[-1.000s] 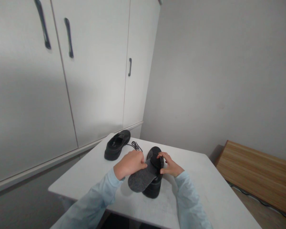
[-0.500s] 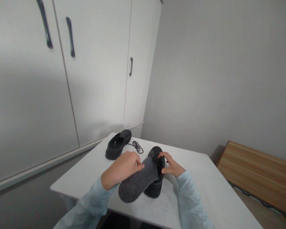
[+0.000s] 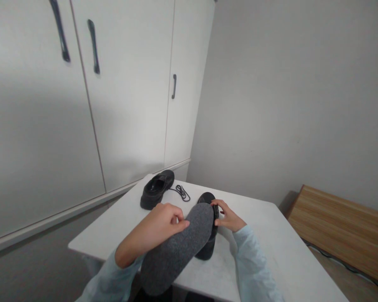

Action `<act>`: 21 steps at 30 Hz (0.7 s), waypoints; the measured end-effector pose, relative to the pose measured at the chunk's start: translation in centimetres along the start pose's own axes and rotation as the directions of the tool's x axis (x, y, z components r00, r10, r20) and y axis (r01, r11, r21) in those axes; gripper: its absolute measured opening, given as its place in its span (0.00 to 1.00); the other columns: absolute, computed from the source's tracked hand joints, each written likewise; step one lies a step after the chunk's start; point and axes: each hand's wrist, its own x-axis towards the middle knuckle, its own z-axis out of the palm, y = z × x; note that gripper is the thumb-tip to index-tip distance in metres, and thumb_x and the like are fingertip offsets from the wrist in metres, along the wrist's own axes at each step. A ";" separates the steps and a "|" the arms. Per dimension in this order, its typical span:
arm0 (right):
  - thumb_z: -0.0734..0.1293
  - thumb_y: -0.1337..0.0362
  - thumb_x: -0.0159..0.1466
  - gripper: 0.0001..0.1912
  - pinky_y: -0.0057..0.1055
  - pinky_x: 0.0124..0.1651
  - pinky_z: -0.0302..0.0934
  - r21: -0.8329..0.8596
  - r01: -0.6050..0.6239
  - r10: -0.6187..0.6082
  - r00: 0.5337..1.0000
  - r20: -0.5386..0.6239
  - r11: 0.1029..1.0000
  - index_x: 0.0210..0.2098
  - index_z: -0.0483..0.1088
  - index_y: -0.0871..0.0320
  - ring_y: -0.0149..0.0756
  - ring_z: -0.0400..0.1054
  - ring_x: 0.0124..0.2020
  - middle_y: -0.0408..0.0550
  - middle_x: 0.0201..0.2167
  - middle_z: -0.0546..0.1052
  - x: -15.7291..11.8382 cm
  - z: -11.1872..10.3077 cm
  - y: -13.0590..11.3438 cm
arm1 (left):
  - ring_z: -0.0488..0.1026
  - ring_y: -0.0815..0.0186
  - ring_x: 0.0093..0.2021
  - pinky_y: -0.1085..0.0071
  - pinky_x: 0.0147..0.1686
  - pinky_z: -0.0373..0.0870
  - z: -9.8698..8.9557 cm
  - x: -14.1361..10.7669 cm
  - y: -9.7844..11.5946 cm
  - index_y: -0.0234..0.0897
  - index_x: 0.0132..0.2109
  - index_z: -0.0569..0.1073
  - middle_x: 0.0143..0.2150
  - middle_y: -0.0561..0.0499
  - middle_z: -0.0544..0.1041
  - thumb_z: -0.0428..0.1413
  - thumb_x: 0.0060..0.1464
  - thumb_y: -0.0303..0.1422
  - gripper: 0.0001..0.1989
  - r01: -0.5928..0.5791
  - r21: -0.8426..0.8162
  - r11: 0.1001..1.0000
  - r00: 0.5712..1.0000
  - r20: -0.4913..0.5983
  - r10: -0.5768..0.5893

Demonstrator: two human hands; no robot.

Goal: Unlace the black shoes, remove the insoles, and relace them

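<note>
A grey felt-like insole (image 3: 182, 247) is pinched along its left edge by my left hand (image 3: 168, 220). Its front end overlaps the opening of a black shoe (image 3: 208, 247), and its rear end hangs past the table's front edge. My right hand (image 3: 227, 216) grips the right side of that shoe, fingers curled at its upper and thumb lower down. Much of the shoe's opening is hidden behind the insole. A second black shoe (image 3: 157, 188) stands farther back on the left, apart from both hands.
Both shoes are on a white table (image 3: 264, 247). A bundled black shoelace (image 3: 182, 193) lies beside the far shoe. White cabinet doors (image 3: 132, 105) rise at the left, a grey wall (image 3: 286, 105) stands behind, and a wood-grain board (image 3: 340, 226) is at the right.
My left hand has drawn the insole back toward me and turned it up, so more of its length shows. My right hand stays on the shoe.
</note>
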 end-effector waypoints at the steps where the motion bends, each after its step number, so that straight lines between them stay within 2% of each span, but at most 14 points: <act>1: 0.66 0.34 0.44 0.43 0.47 0.50 0.58 0.011 -0.002 0.002 1.000 -0.005 1.000 0.52 0.62 0.52 0.53 0.56 0.56 0.54 0.53 0.62 0.0 0.0 0.3 | 0.65 0.70 0.22 0.76 0.22 0.54 0.1 0.0 0.0 0.33 0.25 0.73 0.19 0.54 0.70 0.51 0.52 0.43 0.18 0.001 -0.035 0.999 1.000 -0.013 -0.001; 7: 0.70 0.42 0.48 0.41 0.46 0.51 0.58 0.084 -0.024 0.028 0.998 -0.048 0.996 0.56 0.61 0.52 0.52 0.56 0.57 0.55 0.56 0.62 0.2 0.3 1.0 | 0.66 0.69 0.23 0.76 0.24 0.56 2.5 1.5 -0.7 0.34 0.30 0.73 0.21 0.54 0.71 0.51 0.53 0.45 0.18 -0.054 -0.229 0.972 0.989 -0.147 0.020; 10: 0.71 0.45 0.47 0.39 0.47 0.51 0.58 0.106 -0.043 0.051 0.996 -0.069 0.993 0.54 0.63 0.53 0.52 0.57 0.56 0.55 0.55 0.63 0.2 0.3 0.7 | 0.64 0.69 0.22 0.76 0.23 0.55 4.3 3.1 -1.5 0.34 0.32 0.73 0.20 0.55 0.68 0.51 0.52 0.44 0.16 -0.067 -0.283 0.957 0.975 -0.222 0.003; 13: 0.71 0.46 0.47 0.35 0.47 0.49 0.60 0.113 -0.062 0.072 0.994 -0.084 0.992 0.51 0.65 0.53 0.51 0.59 0.55 0.54 0.53 0.65 0.2 0.2 0.3 | 0.64 0.69 0.21 0.76 0.21 0.54 6.1 5.0 -2.6 0.34 0.32 0.72 0.19 0.55 0.68 0.52 0.52 0.43 0.15 -0.060 -0.371 0.927 0.967 -0.250 -0.037; 16: 0.72 0.46 0.47 0.32 0.47 0.49 0.60 0.102 -0.072 0.082 0.992 -0.095 0.992 0.48 0.66 0.52 0.49 0.60 0.53 0.52 0.51 0.66 0.2 0.1 0.0 | 0.64 0.70 0.20 0.76 0.20 0.55 7.3 6.4 -3.7 0.33 0.33 0.70 0.19 0.55 0.67 0.53 0.51 0.43 0.15 -0.060 -0.494 0.867 0.977 -0.208 -0.051; 21: 0.71 0.47 0.48 0.30 0.46 0.49 0.60 0.076 -0.080 0.088 0.990 -0.109 0.994 0.47 0.67 0.53 0.49 0.61 0.53 0.52 0.50 0.67 0.2 0.1 -0.5 | 0.63 0.71 0.18 0.77 0.18 0.55 8.0 7.4 -5.0 0.32 0.36 0.69 0.19 0.56 0.67 0.56 0.47 0.44 0.18 0.031 -0.621 0.783 0.991 -0.083 -0.104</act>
